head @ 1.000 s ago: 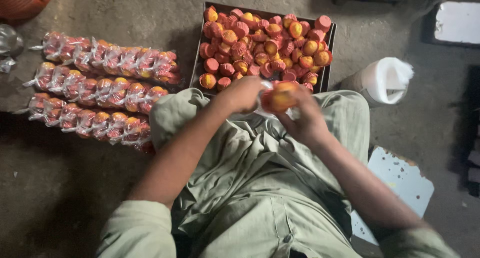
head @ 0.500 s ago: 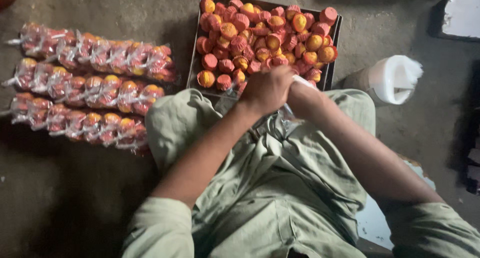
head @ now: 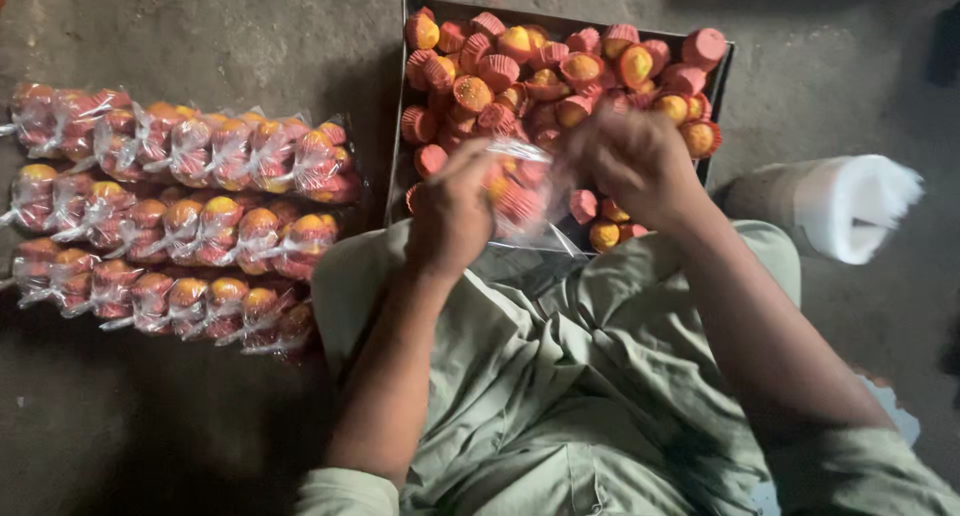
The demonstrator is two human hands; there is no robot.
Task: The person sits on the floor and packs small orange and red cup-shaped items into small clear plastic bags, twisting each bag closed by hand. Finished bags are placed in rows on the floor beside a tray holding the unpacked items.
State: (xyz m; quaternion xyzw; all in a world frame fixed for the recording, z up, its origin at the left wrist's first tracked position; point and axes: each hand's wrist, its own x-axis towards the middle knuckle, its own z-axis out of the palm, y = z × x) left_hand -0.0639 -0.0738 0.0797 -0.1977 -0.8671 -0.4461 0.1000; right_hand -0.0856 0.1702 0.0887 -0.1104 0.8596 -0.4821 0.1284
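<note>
Lying on the floor (head: 200, 36) at far left are three rows of filled packets (head: 180, 221). The left hand (head: 452, 216) is pinching a clear plastic bag (head: 525, 201) holding red-cupped sweets, just over the tray (head: 720, 86) (still heaped). The right hand (head: 630, 161) is gripping the bag's other edge, beside a white roll (head: 850, 206).

I have just the one head-worn view, looking steeply down from close above my lap onto the floor (head: 200, 456), tray (head: 722, 61) at the far edge.
</note>
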